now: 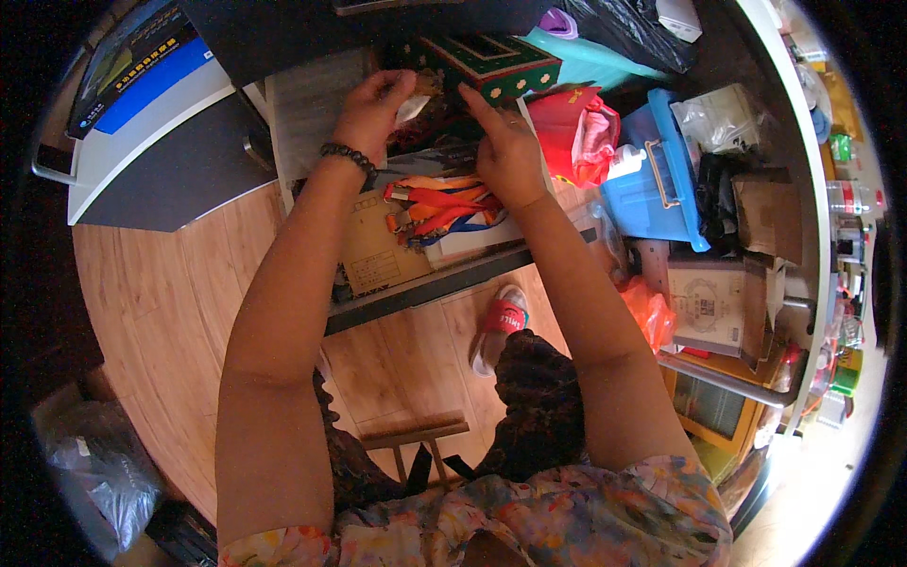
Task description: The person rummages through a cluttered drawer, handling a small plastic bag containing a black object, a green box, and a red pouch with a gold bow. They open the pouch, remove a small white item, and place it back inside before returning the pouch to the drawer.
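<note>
An open drawer (378,300) lies in front of me. Over its far left part, my left hand (376,109), with a dark bead bracelet, has its fingers curled together beside a small whitish piece (412,111); what they grip is hidden. My right hand (510,156) has its index finger stretched toward the near side of a green patterned box (491,68) with an opening in its top; whether it touches is unclear, and its other fingers are partly hidden. Below the hands, a bundle of red, orange and blue ribbons (444,208) lies on a brown kraft envelope (373,255).
Right of the drawer are a red bag (572,128), a blue plastic bin (647,189), a white bottle (626,161) and a cardboard box (713,302). A dark cabinet (179,156) stands at left. My shoe (499,331) is on the wooden floor (179,302) below the drawer.
</note>
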Tool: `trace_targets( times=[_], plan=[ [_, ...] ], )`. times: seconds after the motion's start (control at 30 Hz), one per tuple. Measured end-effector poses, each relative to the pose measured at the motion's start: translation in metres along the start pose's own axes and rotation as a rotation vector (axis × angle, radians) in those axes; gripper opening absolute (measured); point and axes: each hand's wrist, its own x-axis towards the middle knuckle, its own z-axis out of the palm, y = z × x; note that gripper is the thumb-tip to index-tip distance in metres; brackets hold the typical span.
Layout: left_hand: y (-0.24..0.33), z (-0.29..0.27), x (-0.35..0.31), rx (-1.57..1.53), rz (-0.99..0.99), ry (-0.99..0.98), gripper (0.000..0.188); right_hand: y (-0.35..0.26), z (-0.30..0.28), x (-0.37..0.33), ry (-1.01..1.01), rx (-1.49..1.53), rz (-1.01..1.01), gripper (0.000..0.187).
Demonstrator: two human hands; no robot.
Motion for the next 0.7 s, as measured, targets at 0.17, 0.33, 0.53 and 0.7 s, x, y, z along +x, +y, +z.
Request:
trace_targets(
  times=[0.17,0.33,0.53,0.7],
  plan=[
    [0.007,0.006,-0.004,0.021,-0.024,0.056,0.049,0.001,0.001,0.0,0.006,0.007,-0.007,0.071],
    [0.007,0.004,0.003,0.055,-0.063,0.086,0.064,-0.001,0.0,0.001,-0.003,0.019,-0.004,0.071],
    [0.002,0.01,0.017,0.327,-0.098,0.206,0.088,0.0,-0.003,-0.001,-0.03,0.033,0.064,0.07],
    [-0.008,-0.002,0.032,0.265,-0.112,0.18,0.088,0.0,0.002,0.001,-0.015,0.021,0.009,0.072]
  ],
)
